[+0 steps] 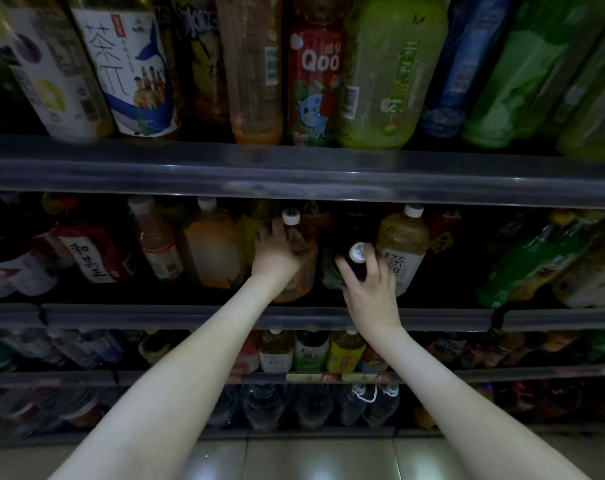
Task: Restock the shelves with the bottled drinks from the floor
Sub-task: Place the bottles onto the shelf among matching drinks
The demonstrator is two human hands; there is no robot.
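Note:
Both hands reach into the second shelf [294, 317] from the top. My left hand [275, 252] grips an amber tea bottle [302, 268] with a white cap, which stands at the shelf front. My right hand [370, 289] is closed around a dark bottle [335, 271] with a white cap, tilted toward me just right of the amber one. A pale tea bottle [403, 244] with a white label stands right of my right hand, close against my fingers.
Large bottles crowd the top shelf, among them a red Qoo bottle [313, 84] and a green tea bottle [384, 74]. Lower shelves hold small tea bottles [311, 351] and water bottles [259, 405]. Tiled floor [311, 459] lies below.

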